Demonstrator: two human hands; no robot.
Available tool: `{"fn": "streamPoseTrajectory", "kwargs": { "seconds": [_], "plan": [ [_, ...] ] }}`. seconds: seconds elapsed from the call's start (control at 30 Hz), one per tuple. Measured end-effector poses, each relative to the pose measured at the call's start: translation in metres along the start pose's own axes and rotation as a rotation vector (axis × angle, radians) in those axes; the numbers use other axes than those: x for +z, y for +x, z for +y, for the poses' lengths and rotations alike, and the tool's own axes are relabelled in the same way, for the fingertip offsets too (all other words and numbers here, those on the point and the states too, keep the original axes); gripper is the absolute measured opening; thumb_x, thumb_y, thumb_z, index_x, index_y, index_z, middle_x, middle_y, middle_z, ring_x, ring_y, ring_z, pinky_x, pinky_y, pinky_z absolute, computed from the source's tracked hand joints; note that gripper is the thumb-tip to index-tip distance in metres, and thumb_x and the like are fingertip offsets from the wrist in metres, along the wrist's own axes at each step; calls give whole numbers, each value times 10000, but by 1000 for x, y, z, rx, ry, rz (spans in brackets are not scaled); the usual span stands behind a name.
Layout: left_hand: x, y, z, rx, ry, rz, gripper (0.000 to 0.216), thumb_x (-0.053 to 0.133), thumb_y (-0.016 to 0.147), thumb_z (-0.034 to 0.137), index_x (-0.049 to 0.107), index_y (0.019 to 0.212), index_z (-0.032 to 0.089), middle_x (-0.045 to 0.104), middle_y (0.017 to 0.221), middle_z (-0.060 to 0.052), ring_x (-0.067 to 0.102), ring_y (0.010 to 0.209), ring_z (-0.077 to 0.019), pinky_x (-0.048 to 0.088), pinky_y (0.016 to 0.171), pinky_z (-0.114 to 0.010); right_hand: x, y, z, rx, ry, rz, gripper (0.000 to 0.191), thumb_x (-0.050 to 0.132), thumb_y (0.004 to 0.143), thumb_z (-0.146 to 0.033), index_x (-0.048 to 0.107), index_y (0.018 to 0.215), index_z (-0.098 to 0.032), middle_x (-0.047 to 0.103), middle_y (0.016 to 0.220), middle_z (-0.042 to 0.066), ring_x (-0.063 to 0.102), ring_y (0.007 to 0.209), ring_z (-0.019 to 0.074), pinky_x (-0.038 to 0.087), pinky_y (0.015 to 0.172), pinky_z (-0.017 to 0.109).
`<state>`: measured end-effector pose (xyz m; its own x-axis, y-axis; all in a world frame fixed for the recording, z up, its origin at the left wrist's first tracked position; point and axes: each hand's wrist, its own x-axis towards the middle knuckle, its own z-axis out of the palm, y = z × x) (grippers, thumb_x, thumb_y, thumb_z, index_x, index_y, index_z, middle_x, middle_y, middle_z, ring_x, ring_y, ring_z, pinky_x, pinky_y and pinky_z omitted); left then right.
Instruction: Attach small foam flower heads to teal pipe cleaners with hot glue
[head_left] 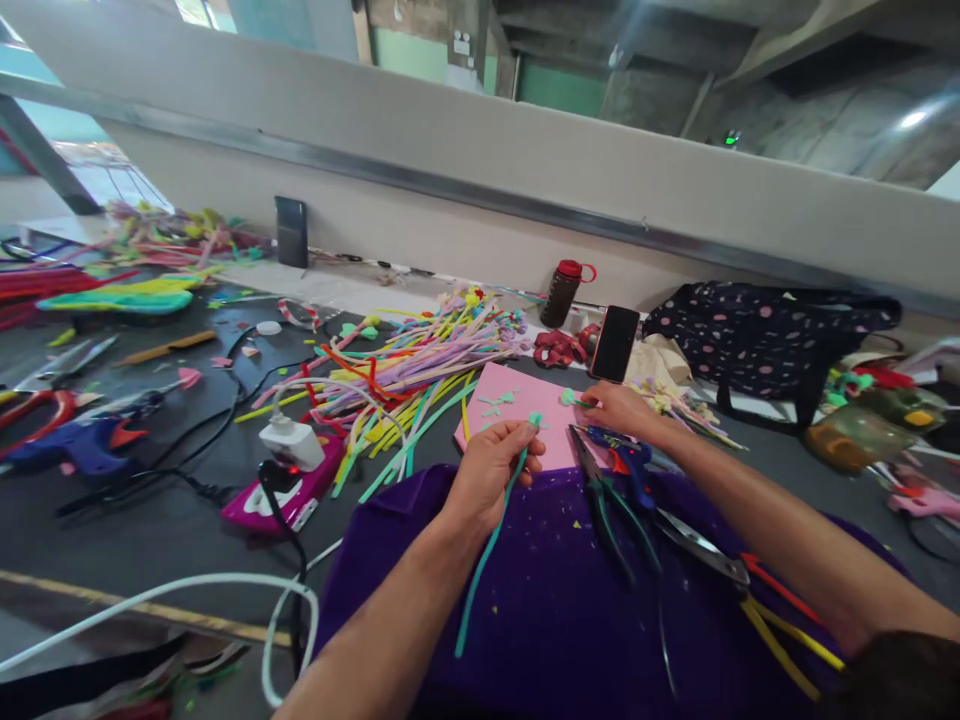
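My left hand (pixel 491 468) is closed around the upper part of a teal pipe cleaner (pixel 484 560) whose stem hangs down over the purple cloth (pixel 555 610) on my lap. The right hand (pixel 619 407) reaches forward over a pink foam sheet (pixel 517 420) and pinches a small green foam piece (pixel 568 397). Other small green cut-outs lie on the pink sheet. Just under my right wrist lie pliers (pixel 600 490) and a blue glue gun (pixel 626 460).
A heap of coloured pipe cleaners (pixel 412 370) lies left of the pink sheet. A phone (pixel 614 343), a dark bottle with red cap (pixel 561 293) and a spotted black bag (pixel 757 335) stand behind. A pink power strip (pixel 281 490), cables and another glue gun (pixel 67 440) are at left.
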<state>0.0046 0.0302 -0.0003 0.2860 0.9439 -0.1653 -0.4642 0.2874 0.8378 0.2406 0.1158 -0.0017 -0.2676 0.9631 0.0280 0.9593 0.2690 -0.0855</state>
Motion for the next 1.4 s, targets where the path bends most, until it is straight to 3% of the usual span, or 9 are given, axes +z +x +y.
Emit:
{"fn": "streamPoseTrajectory", "kwargs": {
  "seconds": [0.13,0.4,0.67,1.17,1.3,1.4],
  "plan": [
    [-2,-4,1,6,-6,-9,256,633,661,370,546,673,130,579,595,6,475,419,-44,303,347,-143,14,11,9,-11,25,-12,158,519,720,-192,654,800,-176,651,823,37,573,734,146,379,636,201],
    [1,-8,4,-26,-34,-79,256,630,661,375,555,649,130,580,594,3,474,412,-47,304,355,-157,-7,-15,18,-45,158,92,190,420,791,-216,580,860,-141,618,791,37,566,695,129,416,631,221],
    [1,-5,3,-28,-6,-64,259,633,658,378,551,640,133,580,585,2,475,413,-48,304,359,-157,-2,-20,18,-69,231,118,169,418,803,-235,553,828,-137,590,728,19,559,632,110,419,574,204],
    [-1,-2,2,-45,34,-35,242,636,667,353,547,653,128,583,598,-2,479,415,-46,304,353,-148,18,10,13,69,-19,63,171,473,784,-206,631,835,-165,632,862,54,560,787,157,374,665,227],
    [-2,-1,1,-57,44,-21,240,643,662,350,547,652,130,586,604,2,484,421,-46,306,360,-146,8,8,5,126,-87,62,198,461,801,-214,635,871,-149,615,908,101,573,796,192,382,660,255],
    [0,-4,1,-58,66,-3,243,645,657,354,548,651,131,588,589,5,484,415,-50,307,360,-152,-13,-10,-8,127,-79,82,241,445,819,-220,606,987,-157,596,970,115,573,833,200,394,693,266]
  ]
}}
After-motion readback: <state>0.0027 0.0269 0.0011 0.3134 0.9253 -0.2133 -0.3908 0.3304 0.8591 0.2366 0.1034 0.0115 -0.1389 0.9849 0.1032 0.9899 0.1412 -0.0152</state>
